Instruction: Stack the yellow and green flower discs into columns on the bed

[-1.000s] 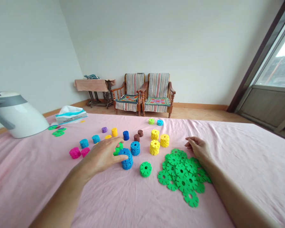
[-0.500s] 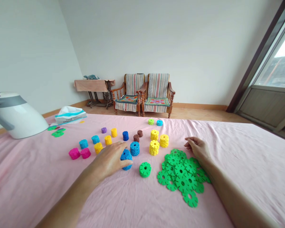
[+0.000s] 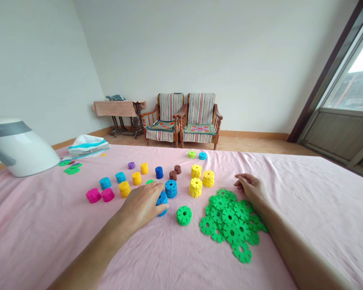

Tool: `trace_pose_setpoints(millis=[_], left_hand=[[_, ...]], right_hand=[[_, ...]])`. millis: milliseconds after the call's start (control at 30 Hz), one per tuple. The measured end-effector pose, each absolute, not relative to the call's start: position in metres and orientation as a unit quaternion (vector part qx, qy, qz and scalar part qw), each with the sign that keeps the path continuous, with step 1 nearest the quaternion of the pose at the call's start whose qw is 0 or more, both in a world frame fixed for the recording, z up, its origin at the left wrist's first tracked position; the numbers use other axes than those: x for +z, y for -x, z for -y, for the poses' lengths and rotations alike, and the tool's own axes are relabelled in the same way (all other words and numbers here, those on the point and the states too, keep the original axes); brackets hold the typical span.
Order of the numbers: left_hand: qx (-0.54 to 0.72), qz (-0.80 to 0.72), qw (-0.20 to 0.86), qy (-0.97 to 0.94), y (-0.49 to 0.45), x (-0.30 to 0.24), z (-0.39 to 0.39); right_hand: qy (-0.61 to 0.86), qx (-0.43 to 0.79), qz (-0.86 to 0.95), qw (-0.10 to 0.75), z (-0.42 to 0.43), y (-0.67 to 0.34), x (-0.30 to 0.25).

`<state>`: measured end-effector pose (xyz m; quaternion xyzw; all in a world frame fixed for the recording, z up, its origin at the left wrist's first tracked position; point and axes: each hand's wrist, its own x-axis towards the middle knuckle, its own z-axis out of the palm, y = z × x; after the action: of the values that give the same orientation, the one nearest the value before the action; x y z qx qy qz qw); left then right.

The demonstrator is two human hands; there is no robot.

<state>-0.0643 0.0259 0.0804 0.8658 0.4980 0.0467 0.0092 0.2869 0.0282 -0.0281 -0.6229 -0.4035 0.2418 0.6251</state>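
Head camera, looking down a pink bedsheet (image 3: 45, 225): the left hand (image 3: 140, 207) clamps around a stack of blue toy discs (image 3: 161, 205), its fingers curled over the tilted stack, which is mostly hidden behind the hand. The right hand (image 3: 250, 187) lies open and holds nothing, its fingertips on the sheet just beyond a loose heap of flat green discs (image 3: 231, 221). Between the hands stand a short green stack (image 3: 184, 215) and a second blue stack (image 3: 171, 188), just beside yellow stacks (image 3: 196, 187). Pink stacks (image 3: 99, 195) sit farther left, among smaller stacks in several colours. (A white jug (image 3: 18, 149) and a tissue box (image 3: 88, 147) occupy the sheet's far left edge.) Two striped wooden armchairs (image 3: 181, 121) stand against the far wall.
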Motion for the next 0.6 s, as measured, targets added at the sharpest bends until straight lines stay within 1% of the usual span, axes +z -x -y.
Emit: trace_pose_setpoints(millis=[267, 333, 400, 433, 500, 600], left_hand=[[0.046, -0.491, -0.021, -0.870, 0.066, 0.080, -0.025], [0.076, -0.492, -0.045, -0.866, 0.066, 0.083, -0.023], [0.133, -0.482, -0.058, -0.864, 0.062, 0.085, -0.018], [0.162, -0.465, -0.046, -0.869, 0.059, 0.085, -0.014], [0.202, -0.411, 0.011, -0.889, 0.049, 0.083, -0.005], [0.185, -0.320, 0.094, -0.924, 0.032, 0.071, 0.012]], right_hand=[[0.626, 0.239, 0.403, 0.624, -0.028, -0.285, -0.025], [0.628, 0.234, 0.406, 0.621, -0.029, -0.285, -0.024], [0.631, 0.228, 0.412, 0.616, -0.028, -0.285, -0.024], [0.633, 0.224, 0.416, 0.613, -0.028, -0.284, -0.023], [0.637, 0.217, 0.427, 0.604, -0.027, -0.283, -0.022], [0.636, 0.207, 0.457, 0.587, -0.026, -0.276, -0.016]])
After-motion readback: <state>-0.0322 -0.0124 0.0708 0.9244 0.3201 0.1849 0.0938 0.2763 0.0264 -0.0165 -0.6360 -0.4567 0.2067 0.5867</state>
